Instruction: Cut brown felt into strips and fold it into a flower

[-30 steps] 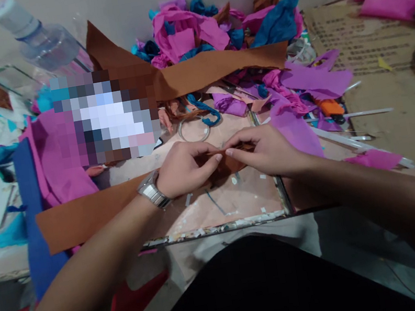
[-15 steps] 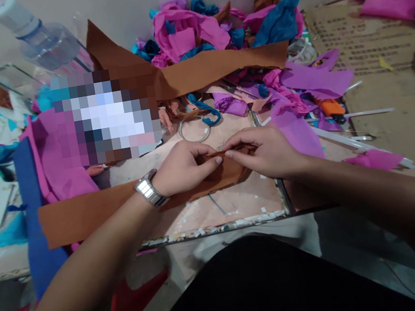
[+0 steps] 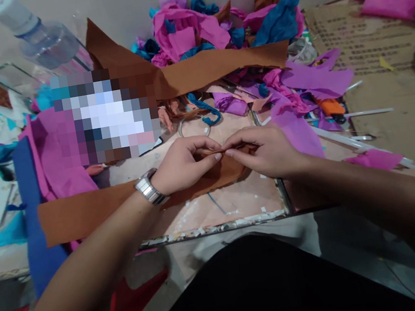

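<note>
A long strip of brown crepe paper (image 3: 82,213) lies across the work board (image 3: 235,204) from the left edge to the middle. My left hand (image 3: 181,168), with a metal watch at the wrist, pinches the strip's right end. My right hand (image 3: 266,151) pinches the same end from the other side. The fingertips of both hands meet over a gathered fold of the brown paper. Both hands are closed on it.
A heap of pink, purple, blue and brown paper scraps (image 3: 220,42) fills the back of the board. A wire ring (image 3: 194,128) lies just beyond my hands. A plastic bottle (image 3: 40,40) stands back left. Blue paper (image 3: 31,206) hangs at the left; cardboard (image 3: 391,87) lies right.
The brown strip's right end has been gathered a little tighter between my fingers. Both hands have stayed in about the same place.
</note>
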Motion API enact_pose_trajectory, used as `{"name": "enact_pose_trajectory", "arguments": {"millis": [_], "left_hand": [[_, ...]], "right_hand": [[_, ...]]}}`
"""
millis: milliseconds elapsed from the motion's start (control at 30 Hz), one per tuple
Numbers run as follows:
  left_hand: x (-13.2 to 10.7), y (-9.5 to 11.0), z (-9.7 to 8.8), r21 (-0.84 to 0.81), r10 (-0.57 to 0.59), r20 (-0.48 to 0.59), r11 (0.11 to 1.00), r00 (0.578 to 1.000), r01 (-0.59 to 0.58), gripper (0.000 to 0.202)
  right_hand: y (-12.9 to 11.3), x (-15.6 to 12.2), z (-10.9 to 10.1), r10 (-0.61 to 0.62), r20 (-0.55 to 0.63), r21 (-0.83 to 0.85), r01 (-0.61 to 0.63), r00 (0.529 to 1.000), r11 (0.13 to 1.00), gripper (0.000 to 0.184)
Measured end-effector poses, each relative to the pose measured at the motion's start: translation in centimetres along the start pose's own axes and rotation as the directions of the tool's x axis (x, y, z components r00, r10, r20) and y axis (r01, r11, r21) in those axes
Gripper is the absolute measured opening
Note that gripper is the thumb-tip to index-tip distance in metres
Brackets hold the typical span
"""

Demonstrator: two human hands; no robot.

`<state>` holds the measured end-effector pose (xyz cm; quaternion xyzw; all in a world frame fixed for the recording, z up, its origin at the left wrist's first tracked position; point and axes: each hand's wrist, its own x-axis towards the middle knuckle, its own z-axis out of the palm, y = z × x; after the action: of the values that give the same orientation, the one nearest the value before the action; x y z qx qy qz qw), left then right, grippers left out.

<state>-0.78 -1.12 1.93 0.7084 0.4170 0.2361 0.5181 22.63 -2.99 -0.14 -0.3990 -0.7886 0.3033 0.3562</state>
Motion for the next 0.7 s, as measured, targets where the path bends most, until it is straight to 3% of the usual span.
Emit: {"name": "enact_pose_trajectory", "arguments": {"millis": [300,700], "left_hand": [[-0.23,-0.22,0.12,0.167,0.046,0.043,0.985,0.998,-0.052,0.026],[-0.08,-0.22,-0.06,0.051,0.004,0.058,0.999,0.998,-0.007,0.022]], "right_hand": [[-0.04,-0.06,0.1,0.002,0.011,-0.006,-0.002,1.0,1.0,0.015],[-0.12,-0.01,-0.16,-0.044,0.031,0.003,0.044,0.999,0.999,0.018]]}}
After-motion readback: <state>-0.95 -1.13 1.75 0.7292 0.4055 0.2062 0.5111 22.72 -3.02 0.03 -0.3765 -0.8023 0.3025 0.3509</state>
